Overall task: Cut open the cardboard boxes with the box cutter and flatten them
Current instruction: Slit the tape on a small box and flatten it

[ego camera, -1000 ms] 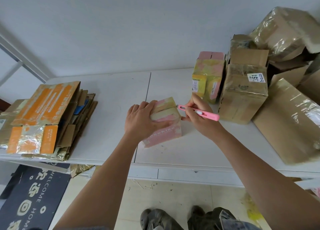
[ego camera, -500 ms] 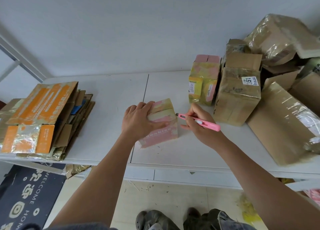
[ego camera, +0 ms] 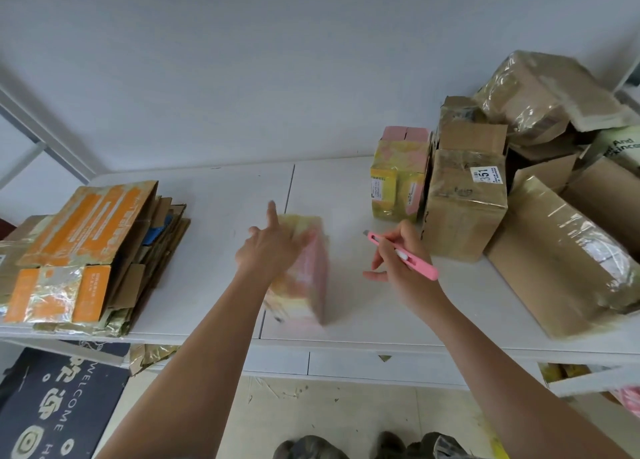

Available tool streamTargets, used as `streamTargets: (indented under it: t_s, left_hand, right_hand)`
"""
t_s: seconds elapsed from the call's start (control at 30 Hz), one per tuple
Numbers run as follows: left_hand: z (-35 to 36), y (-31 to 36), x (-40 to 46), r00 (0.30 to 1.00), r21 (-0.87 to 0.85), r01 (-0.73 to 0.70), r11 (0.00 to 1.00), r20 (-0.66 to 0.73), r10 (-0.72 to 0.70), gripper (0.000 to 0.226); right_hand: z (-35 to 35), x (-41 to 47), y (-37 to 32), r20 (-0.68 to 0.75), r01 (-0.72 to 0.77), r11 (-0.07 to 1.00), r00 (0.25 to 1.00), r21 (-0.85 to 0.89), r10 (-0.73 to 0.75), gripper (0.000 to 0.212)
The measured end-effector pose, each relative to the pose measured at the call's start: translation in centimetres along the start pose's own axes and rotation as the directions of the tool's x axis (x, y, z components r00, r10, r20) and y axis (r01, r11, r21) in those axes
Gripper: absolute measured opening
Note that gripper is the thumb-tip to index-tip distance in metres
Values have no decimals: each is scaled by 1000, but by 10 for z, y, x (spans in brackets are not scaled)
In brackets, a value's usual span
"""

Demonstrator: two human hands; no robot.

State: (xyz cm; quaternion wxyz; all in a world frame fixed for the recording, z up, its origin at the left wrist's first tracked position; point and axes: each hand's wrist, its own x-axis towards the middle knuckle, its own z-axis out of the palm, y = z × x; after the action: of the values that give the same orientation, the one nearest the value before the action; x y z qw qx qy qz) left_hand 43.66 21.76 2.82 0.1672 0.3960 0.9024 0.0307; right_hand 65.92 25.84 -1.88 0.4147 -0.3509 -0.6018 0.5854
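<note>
Head view, left hand on blurred pink box, grip unclear, right hand pinching box cutter

A plain pale wall is filling the upper half of the view, evenly lit. A white table is standing against it, a seam running down its middle. A white frame bar is slanting along the left edge. Below, a pale tiled floor is showing scuffs and scraps, and a dark welcome mat is lying at the lower left.
</note>
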Motion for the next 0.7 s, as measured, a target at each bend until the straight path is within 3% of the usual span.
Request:
streamTargets:
  t_s: [0.13,0.33,0.4,0.47,0.5,0.57,0.63,0.7]
  left_hand:
    - [-3,-3,-11,996,-312,65,948,-35,-80,54]
    - [-9,-5,-18,985,-437,169,883,61,-159,34]
    - [-15,-10,-23,982,-363,188,913,87,-168,40]
    - [-15,-18,-26,988,-54,147,988,-35,-149,53]
    - [-14,-21,-28,984,104,133,986,-134,-118,58]
    - [-10,-24,-26,963,225,17,974,-264,45,61]
    - [-4,-24,-21,929,211,-261,942,-210,304,54]
    - [6,-25,-16,899,102,-416,904,-101,425,51]
  right_hand:
    - [14,-11,4,-14,-9,1000,1000,19,9,12]
    - [34,-19,12,-60,14,996,998,93,-8,17]
    - [37,-11,10,-107,22,991,994,130,-8,15]
    - [38,2,8,-125,-2,986,992,165,23,15]
    - [39,8,7,-119,-19,981,992,191,42,14]
    - [42,17,5,-100,-51,964,992,260,79,14]
    - [45,19,6,-101,-71,944,989,323,108,13]
    - [47,17,9,-124,-76,942,985,327,122,15]
